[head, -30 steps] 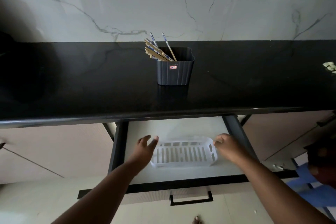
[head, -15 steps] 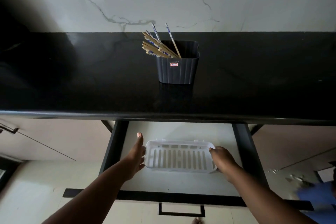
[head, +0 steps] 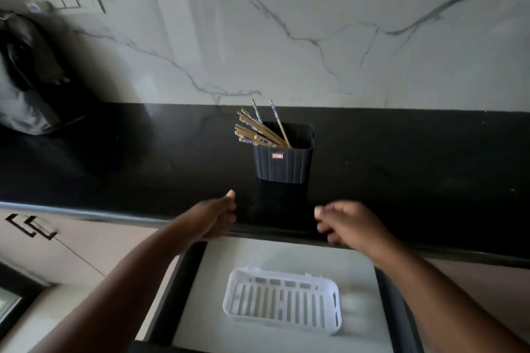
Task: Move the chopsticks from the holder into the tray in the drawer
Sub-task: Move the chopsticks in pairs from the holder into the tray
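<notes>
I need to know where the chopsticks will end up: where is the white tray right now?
In the head view the white tray lies low and centre, flat on the floor of the open drawer, below the black countertop and the chopstick holder.

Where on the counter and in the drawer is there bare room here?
Bare counter lies right of the holder, and left of it up to the dark bag. In the drawer, liner shows around the empty tray. It is tightest between the left hand and right hand before the holder.
</notes>
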Demonstrator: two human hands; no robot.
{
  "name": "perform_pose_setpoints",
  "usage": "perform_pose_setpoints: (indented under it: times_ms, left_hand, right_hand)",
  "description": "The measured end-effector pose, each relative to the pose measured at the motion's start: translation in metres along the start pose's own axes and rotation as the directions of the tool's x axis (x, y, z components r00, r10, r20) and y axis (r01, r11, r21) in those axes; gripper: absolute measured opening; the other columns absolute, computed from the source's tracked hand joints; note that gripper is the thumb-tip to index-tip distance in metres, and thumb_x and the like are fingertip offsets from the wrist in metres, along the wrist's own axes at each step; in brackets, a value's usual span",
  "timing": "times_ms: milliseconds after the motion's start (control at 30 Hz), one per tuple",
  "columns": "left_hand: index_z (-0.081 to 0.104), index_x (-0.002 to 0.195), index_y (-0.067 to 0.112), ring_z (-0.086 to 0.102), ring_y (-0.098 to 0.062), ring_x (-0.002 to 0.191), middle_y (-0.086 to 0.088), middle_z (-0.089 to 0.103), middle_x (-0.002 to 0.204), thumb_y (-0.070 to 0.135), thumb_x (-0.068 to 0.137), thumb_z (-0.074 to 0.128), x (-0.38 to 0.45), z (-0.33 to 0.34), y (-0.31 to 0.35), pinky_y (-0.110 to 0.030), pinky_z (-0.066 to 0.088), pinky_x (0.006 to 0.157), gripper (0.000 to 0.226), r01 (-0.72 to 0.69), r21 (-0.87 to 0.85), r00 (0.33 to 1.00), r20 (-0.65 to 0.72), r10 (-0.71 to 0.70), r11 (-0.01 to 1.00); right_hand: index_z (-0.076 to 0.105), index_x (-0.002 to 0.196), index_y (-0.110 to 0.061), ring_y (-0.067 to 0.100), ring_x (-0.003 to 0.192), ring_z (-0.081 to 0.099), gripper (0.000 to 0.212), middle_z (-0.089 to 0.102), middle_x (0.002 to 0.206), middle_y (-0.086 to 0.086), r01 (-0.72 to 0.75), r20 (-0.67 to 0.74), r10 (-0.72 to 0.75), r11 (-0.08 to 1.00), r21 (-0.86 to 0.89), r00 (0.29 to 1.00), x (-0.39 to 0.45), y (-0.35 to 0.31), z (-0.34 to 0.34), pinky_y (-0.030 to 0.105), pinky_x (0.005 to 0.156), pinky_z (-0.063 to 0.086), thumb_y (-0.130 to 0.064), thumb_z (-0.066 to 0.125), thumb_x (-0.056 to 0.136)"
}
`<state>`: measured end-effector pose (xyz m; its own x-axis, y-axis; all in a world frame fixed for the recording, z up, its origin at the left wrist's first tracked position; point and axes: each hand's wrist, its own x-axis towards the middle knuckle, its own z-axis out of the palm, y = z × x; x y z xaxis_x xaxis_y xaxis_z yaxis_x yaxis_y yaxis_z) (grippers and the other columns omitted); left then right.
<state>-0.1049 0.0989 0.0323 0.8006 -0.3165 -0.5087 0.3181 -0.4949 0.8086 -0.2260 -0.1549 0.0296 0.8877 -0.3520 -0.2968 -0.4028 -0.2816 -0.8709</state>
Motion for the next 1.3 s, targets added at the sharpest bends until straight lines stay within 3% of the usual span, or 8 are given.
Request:
perform_pose_setpoints:
  times_ms: [367, 500, 567, 700, 933, 1100, 1200, 1300]
  left_hand:
    - [0.056, 0.095, 0.015, 0.043, -0.010, 0.069, -0.002, 0.048, 0.080, 0.029, 0.091, 0.028, 0.094, 0.004, 0.080, -0.030, 0.031, 0.066, 0.031, -0.084, -0.688, 0.991, 0.018, 0.132, 0.721]
    - [0.054, 0.125, 0.006, 0.057, -0.023, 0.100, -0.010, 0.062, 0.114, 0.058, 0.093, 0.021, 0.106, 0.012, 0.085, -0.033, 0.043, 0.084, 0.069, -0.037, -0.709, 0.980, 0.111, 0.164, 0.704]
    - [0.037, 0.144, 0.009, 0.041, -0.029, 0.133, -0.013, 0.045, 0.145, 0.078, 0.081, 0.020, 0.105, 0.011, 0.077, -0.040, 0.028, 0.113, 0.096, -0.017, -0.654, 0.968, 0.179, 0.176, 0.756]
    - [0.030, 0.148, 0.014, 0.026, -0.029, 0.143, -0.011, 0.031, 0.154, 0.101, 0.044, 0.032, 0.082, 0.001, 0.053, -0.047, 0.014, 0.120, 0.136, -0.017, -0.563, 0.933, 0.289, 0.215, 0.826]
    - [0.027, 0.149, 0.019, 0.021, -0.024, 0.145, -0.006, 0.027, 0.156, 0.090, 0.064, 0.012, 0.048, -0.010, 0.016, -0.041, 0.010, 0.120, 0.112, -0.047, -0.517, 0.903, 0.345, 0.258, 0.854]
    - [0.032, 0.147, 0.018, 0.020, -0.026, 0.145, -0.006, 0.027, 0.156, 0.078, 0.080, 0.000, 0.034, -0.013, 0.026, -0.038, 0.018, 0.112, 0.095, -0.133, -0.438, 0.934, 0.244, 0.261, 0.889]
    - [0.033, 0.147, 0.024, 0.012, -0.029, 0.147, -0.005, 0.020, 0.159, 0.086, 0.069, 0.006, 0.045, -0.023, 0.025, -0.049, 0.012, 0.116, 0.103, -0.197, -0.428, 0.955, 0.121, 0.272, 0.882]
    - [0.031, 0.148, 0.021, 0.017, -0.033, 0.145, -0.007, 0.022, 0.158, 0.085, 0.073, 0.011, 0.056, -0.039, 0.028, -0.052, 0.018, 0.115, 0.101, -0.228, -0.498, 0.966, -0.009, 0.258, 0.837]
  right_hand:
    - [0.035, 0.146, -0.018, 0.028, 0.137, 0.036, 0.082, 0.035, 0.152, 0.007, -0.029, -0.218, 0.103, 0.947, 0.319, 0.971, 0.115, -0.080, 0.011, 0.050, 0.111, 0.032, -0.073, 0.038, 0.085]
    - [0.032, 0.147, -0.026, 0.028, 0.139, 0.032, 0.086, 0.028, 0.156, 0.006, -0.085, -0.147, 0.180, 0.865, 0.494, 0.973, 0.115, -0.088, 0.022, 0.046, 0.107, 0.035, -0.078, 0.040, 0.079]
    - [0.031, 0.147, -0.029, 0.028, 0.140, 0.030, 0.088, 0.025, 0.157, 0.005, -0.092, -0.136, 0.192, 0.844, 0.529, 0.972, 0.108, -0.087, 0.027, 0.045, 0.105, 0.036, -0.080, 0.043, 0.076]
    - [0.028, 0.148, -0.029, 0.030, 0.141, 0.029, 0.092, 0.024, 0.158, 0.007, -0.093, -0.141, 0.194, 0.848, 0.522, 0.971, 0.081, -0.075, 0.037, 0.046, 0.109, 0.035, -0.080, 0.046, 0.073]
    - [0.035, 0.145, -0.033, 0.025, 0.138, 0.035, 0.080, 0.032, 0.155, 0.003, -0.067, -0.170, 0.191, 0.833, 0.549, 0.967, 0.035, -0.062, 0.069, 0.044, 0.108, 0.036, -0.077, 0.043, 0.078]
    - [0.030, 0.148, -0.021, 0.027, 0.138, 0.035, 0.060, 0.033, 0.154, 0.007, -0.034, -0.344, 0.157, 0.941, 0.338, 0.926, 0.028, -0.076, 0.068, 0.042, 0.108, 0.032, -0.052, 0.038, 0.097]
    - [0.037, 0.142, -0.021, 0.021, 0.128, 0.044, 0.056, 0.042, 0.145, 0.005, 0.127, -0.487, -0.139, 0.990, -0.057, 0.863, 0.023, -0.085, 0.055, 0.031, 0.093, 0.039, -0.020, 0.054, 0.089]
    - [0.045, 0.131, -0.032, 0.014, 0.128, 0.043, 0.060, 0.046, 0.134, -0.004, 0.252, -0.227, -0.342, 0.903, -0.347, 0.912, 0.029, -0.093, 0.046, 0.028, 0.097, 0.039, -0.023, 0.063, 0.074]
